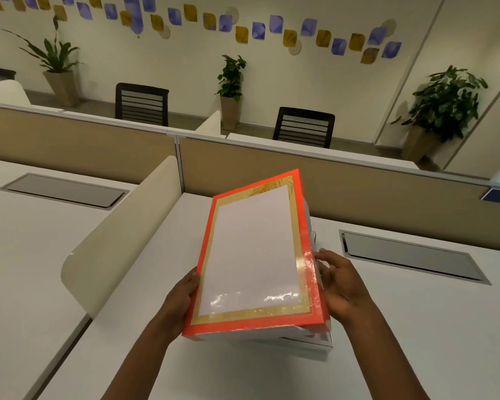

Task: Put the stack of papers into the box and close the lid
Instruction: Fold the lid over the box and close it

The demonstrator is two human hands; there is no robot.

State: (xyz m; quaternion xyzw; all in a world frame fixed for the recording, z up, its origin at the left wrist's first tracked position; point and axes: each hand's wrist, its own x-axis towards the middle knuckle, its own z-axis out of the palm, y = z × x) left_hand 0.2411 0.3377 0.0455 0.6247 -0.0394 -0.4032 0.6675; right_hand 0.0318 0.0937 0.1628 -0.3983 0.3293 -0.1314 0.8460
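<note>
Both hands gripped the red-edged lid (251, 255) by its long sides, left hand (182, 295) and right hand (339, 287) clamping it tilted over the box (315, 340) on the desk (416, 327). Closing seemed under way; next, level and press down. Papers hidden, presumably inside. No legible writing.

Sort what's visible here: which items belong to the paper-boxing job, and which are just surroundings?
Job: red-and-gold lid, held by left hand and right hand; white box beneath it. Papers not visible.

Surroundings: desk, two black chairs, three potted plants, beige partition.
</note>
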